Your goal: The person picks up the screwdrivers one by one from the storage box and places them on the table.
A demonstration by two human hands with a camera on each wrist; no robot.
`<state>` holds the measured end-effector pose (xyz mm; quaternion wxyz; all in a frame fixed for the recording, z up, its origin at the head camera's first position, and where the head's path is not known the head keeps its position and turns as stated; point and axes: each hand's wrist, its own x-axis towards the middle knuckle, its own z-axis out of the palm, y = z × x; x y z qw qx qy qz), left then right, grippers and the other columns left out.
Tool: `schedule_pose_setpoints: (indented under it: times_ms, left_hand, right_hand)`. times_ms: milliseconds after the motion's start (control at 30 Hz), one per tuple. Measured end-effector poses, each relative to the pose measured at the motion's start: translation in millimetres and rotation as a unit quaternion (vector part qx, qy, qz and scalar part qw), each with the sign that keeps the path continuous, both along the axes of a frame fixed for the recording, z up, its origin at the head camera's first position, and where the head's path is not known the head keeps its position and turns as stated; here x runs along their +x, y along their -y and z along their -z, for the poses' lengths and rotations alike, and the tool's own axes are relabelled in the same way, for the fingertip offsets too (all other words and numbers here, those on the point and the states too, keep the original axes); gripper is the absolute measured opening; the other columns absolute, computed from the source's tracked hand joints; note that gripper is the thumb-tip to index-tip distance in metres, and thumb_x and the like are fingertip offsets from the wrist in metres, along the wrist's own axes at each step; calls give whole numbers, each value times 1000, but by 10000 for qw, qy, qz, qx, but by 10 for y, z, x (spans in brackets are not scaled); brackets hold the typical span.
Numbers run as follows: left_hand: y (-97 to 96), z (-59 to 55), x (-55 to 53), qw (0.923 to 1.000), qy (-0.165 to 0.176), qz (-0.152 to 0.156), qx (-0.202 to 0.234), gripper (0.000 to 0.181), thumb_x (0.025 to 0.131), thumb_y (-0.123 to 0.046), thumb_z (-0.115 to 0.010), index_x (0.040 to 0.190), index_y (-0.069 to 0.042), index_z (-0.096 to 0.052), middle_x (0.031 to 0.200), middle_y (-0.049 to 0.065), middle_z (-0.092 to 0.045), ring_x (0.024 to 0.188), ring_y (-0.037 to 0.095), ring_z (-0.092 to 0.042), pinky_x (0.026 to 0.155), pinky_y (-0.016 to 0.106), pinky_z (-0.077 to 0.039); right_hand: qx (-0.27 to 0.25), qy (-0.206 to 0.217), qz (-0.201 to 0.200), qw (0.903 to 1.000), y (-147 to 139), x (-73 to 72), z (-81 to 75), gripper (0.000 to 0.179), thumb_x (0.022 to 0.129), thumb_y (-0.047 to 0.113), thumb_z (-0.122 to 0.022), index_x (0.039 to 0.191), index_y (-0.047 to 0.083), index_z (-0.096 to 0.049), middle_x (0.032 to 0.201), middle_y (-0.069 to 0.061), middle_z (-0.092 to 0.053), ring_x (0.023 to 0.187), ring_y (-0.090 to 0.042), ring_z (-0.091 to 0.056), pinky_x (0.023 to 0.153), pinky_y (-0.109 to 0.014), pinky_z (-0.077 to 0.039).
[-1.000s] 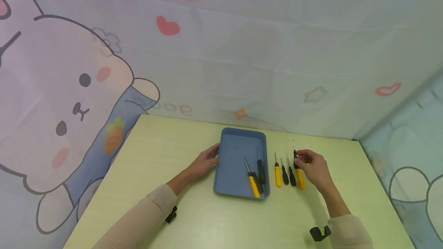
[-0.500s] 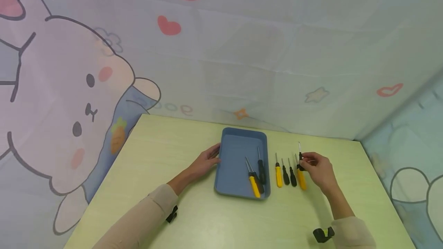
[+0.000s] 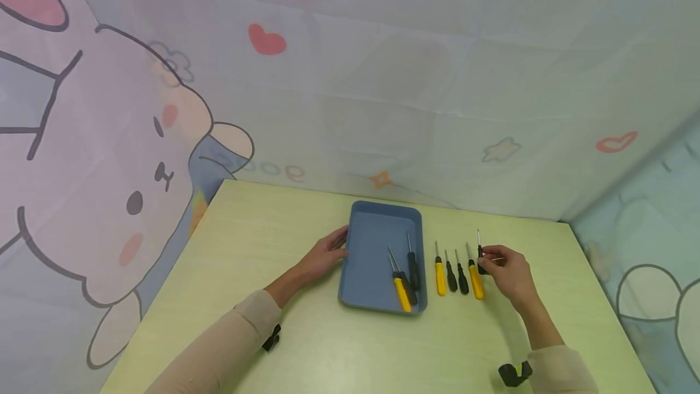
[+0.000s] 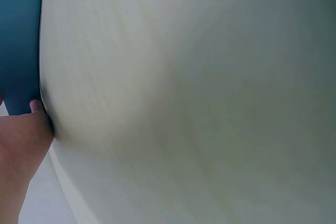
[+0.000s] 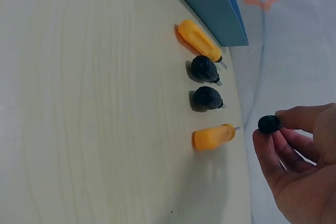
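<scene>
My right hand (image 3: 513,272) pinches a small black-handled screwdriver (image 3: 480,260) between thumb and fingers, its shaft pointing toward the back wall. In the right wrist view the round black handle end (image 5: 269,124) shows at the fingertips. Just left of this hand lies a yellow screwdriver (image 3: 476,281), the last in a row on the table. My left hand (image 3: 321,259) rests against the left wall of a blue tray (image 3: 365,248), fingers extended along it. The left wrist view catches part of that hand (image 4: 23,140) at the tray's side (image 4: 21,51).
Inside the tray lie a yellow screwdriver (image 3: 403,295) and two dark-handled ones, at the right side. Between tray and right hand, the row holds another yellow screwdriver (image 3: 440,278) and two black ones. A printed cloth (image 3: 383,78) hangs behind the table.
My right hand has shifted right and slightly nearer me, carrying the black screwdriver from over the yellow one to its right. The left hand and tray have stayed put.
</scene>
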<state>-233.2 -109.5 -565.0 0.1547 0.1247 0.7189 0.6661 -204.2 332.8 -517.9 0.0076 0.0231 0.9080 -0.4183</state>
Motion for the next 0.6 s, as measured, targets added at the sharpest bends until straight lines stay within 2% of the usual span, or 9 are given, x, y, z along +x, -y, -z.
schedule_pose_setpoints:
  times_ms: [267, 600]
  left_hand:
    - [2, 9, 1, 10000, 8, -23, -62, 69, 106, -2, -55, 167, 1, -23, 173, 18, -26, 160, 33, -24, 127, 47, -28]
    - [-4, -24, 17, 10000, -8, -5, -39, 70, 106, -2, -55, 167, 1, -22, 173, 19, -25, 160, 33, -24, 127, 48, -27]
  right_hand:
    - [-15, 159, 51, 9999, -36, 19, 49, 38, 104, 18, -68, 135, -5, -64, 118, -19, -68, 103, -25, -64, 72, -24, -55]
    - [148, 256, 151, 9995, -90, 46, 107, 38, 104, 17, -69, 132, -8, -65, 113, -19, -69, 101, -28, -65, 69, -23, -53]
